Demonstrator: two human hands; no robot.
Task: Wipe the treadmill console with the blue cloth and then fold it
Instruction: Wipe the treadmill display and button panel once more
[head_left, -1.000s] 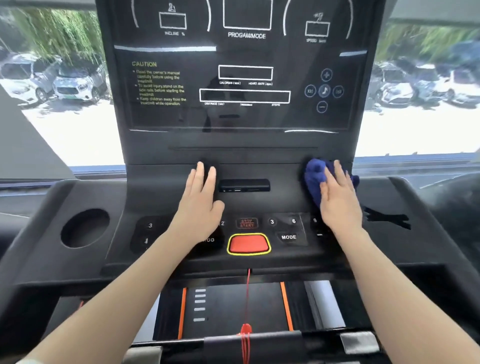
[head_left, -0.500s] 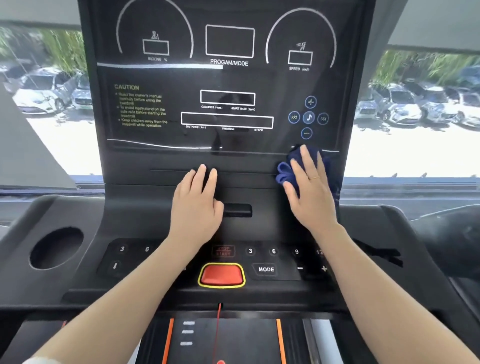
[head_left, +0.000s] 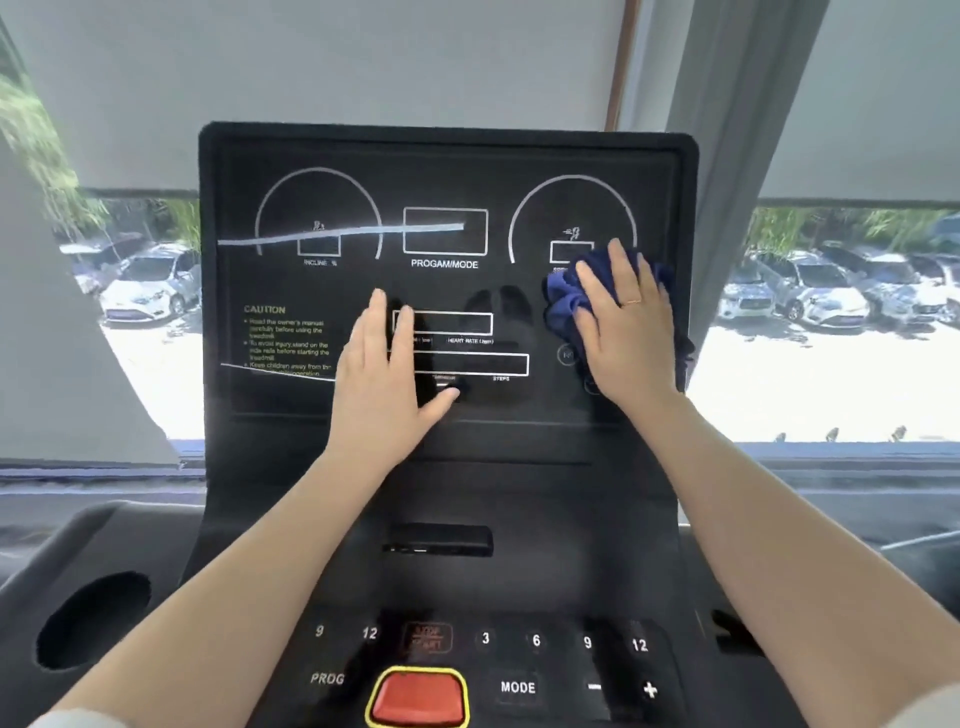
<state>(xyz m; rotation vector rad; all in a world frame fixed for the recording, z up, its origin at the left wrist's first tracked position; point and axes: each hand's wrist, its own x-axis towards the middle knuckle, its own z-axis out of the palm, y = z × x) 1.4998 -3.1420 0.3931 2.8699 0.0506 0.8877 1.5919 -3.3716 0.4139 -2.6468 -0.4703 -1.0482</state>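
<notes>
Right hand (head_left: 626, 332) flat, fingers straight, pressing crumpled dark-blue cloth (head_left: 563, 299) against right of black glossy treadmill console (head_left: 363, 156). Left hand (head_left: 387, 374) spread flat mid-panel.

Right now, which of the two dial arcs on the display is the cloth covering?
The right-hand speed dial arc: the blue cloth, under the right hand, overlaps its lower edge. The incline arc is uncovered.

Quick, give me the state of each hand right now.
Left hand: open, flat on the console screen, holding nothing.
Right hand: open, fingers straight, pressing the blue cloth against the screen.
</notes>
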